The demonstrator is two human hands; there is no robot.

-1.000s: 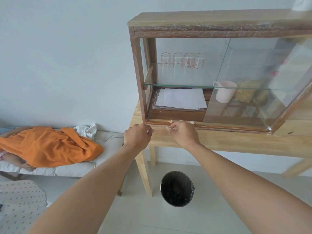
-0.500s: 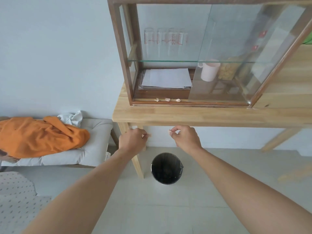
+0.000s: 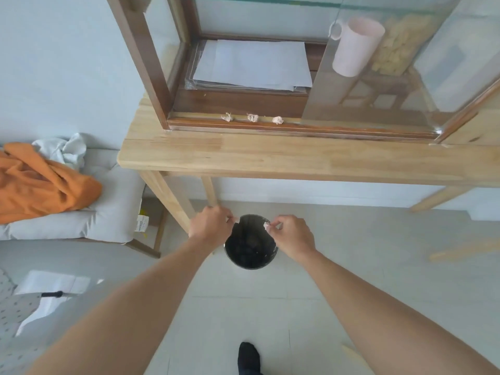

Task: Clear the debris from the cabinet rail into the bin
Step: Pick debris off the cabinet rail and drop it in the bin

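**A:** Three crumpled wads of debris point(image 3: 252, 118) sit in a row along the cabinet rail point(image 3: 297, 125), spaced apart, and both hands hang down over the bin point(image 3: 250, 259) on the floor.

**B:** The right hand point(image 3: 290, 235) has thumb and forefinger pinched on a pale scrap point(image 3: 267, 226), right above the bin's mouth. The left hand point(image 3: 209, 224) is curled nearly closed, its fingertips pressed together at the rim; something tiny may be nipped there, but I can't tell for sure.

**A:** How do these bits handle, do you reckon?

**B:** Featherlight, I'd judge. They look like soft, scrunched paper or tissue, so no weight and nothing to break. A fingertip pinch on the bulk of each wad should do; the loose tails could tear or shed crumbs.

**A:** And being that light, they could drift wide of the bin if let go from high up.

**B:** Fair worry. The rail groove is shallow, so they look easy to pluck.

**A:** What's hard to make out?

**B:** The bin's inside is just darkness, so its contents are unreadable. The glass door point(image 3: 378, 77) covers the rail's right stretch with reflections, so more bits could hide there. The cabinet's top is cut off, too.
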